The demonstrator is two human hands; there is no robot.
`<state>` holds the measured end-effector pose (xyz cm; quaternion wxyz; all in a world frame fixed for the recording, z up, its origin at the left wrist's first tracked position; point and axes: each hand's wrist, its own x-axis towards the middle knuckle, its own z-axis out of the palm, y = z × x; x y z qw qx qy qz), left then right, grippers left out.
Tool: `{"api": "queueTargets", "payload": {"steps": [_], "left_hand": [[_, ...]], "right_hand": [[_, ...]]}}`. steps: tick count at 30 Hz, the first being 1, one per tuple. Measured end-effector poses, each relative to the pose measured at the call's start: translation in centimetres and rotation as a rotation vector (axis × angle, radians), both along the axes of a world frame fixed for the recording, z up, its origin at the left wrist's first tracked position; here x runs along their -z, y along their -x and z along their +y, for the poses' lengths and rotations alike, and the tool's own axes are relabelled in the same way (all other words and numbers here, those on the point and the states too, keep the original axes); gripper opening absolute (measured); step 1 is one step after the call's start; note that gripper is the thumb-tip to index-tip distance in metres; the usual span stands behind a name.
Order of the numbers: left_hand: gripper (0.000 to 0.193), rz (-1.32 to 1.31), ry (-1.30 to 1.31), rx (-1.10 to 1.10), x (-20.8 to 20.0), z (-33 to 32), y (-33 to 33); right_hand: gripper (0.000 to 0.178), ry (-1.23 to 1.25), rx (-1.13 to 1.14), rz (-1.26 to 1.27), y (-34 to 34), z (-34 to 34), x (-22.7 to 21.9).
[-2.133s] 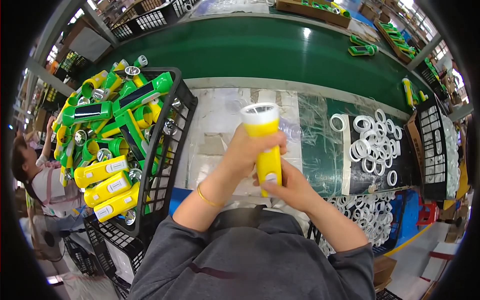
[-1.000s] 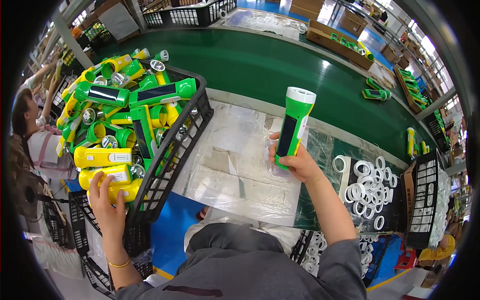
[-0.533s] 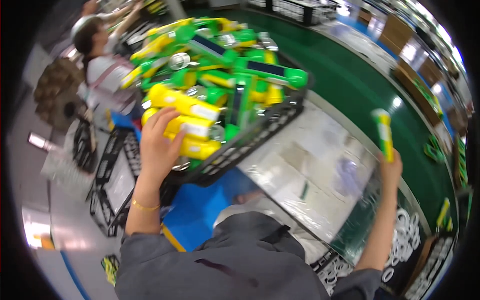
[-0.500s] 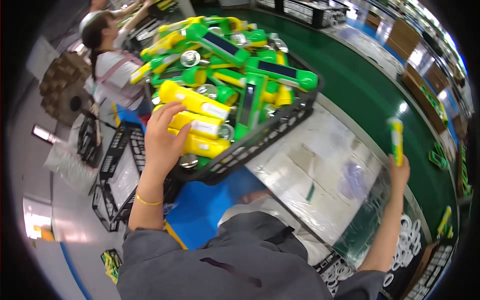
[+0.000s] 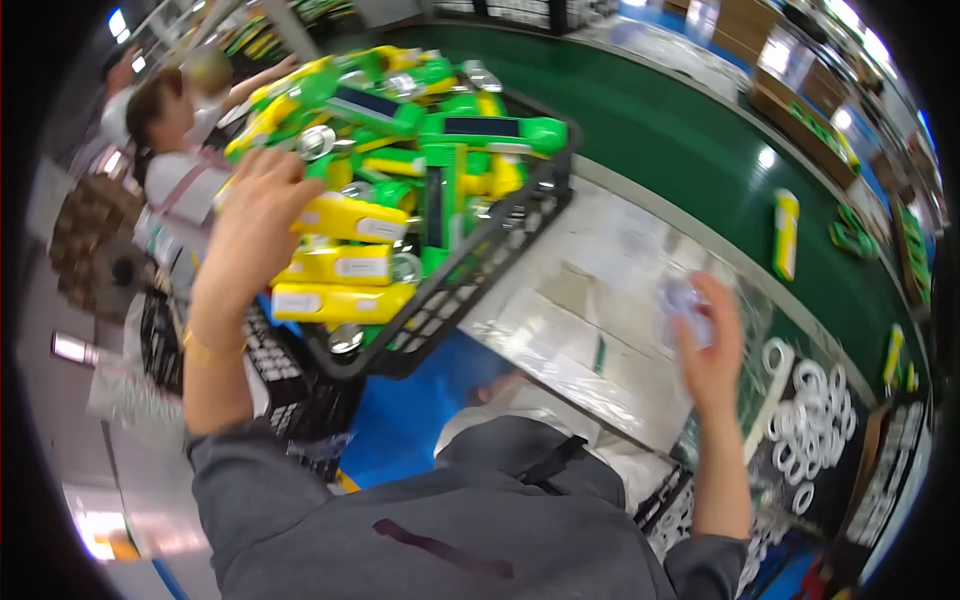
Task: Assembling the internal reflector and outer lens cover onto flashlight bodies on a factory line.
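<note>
The person's left hand [image 5: 250,225] is above the near-left part of a black plastic lattice-walled crate [image 5: 397,338], its fingers bent and the thumb held off from them. It is right by the uppermost of three yellow plastic flashlights [image 5: 335,266] with pale rectangular panels, which lie side by side in that near part of the crate. The undersides of the fingers are hidden, so I cannot tell whether this grip has closed on anything. Farther back in the crate is a heap of green-and-yellow plastic flashlights [image 5: 465,127], some with dark panels and shiny round heads.

To the right of the crate, over a pale, plastic-covered surface [image 5: 530,310], the right hand [image 5: 708,345] is blurred, thumb and fingers spread with nothing seen between them, near some crumpled clear plastic [image 5: 683,298]. Well to the right of the crate, a single yellow flashlight [image 5: 786,235] rests on a green conveyor belt [image 5: 660,115], apart from that hand.

The step in hand looks like choosing a flashlight from the crate; the next move would call for a firm left grip around one yellow body, lifting it clear of its neighbours.
</note>
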<state>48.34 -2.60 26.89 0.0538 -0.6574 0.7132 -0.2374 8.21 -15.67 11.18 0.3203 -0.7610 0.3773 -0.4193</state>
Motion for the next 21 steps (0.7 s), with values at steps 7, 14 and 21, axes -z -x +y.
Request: {"api": "queueTargets", "payload": {"steps": [7, 14, 21], "left_hand": [[0.027, 0.239, 0.055, 0.562, -2.1, 0.0, 18.0], [0.075, 1.803, -0.262, 0.512, 11.3, -4.4, 22.1], [0.061, 2.28, -0.76, 0.342, 14.6, -6.0, 25.3]], "right_hand": [[0.082, 0.308, -0.327, 0.064, -4.2, 6.6, -5.5], [0.062, -0.283, 0.025, -0.115, -0.2, 10.3, -2.0], [0.03, -0.564, 0.118, -0.108, 4.9, 10.6, 2.8]]}}
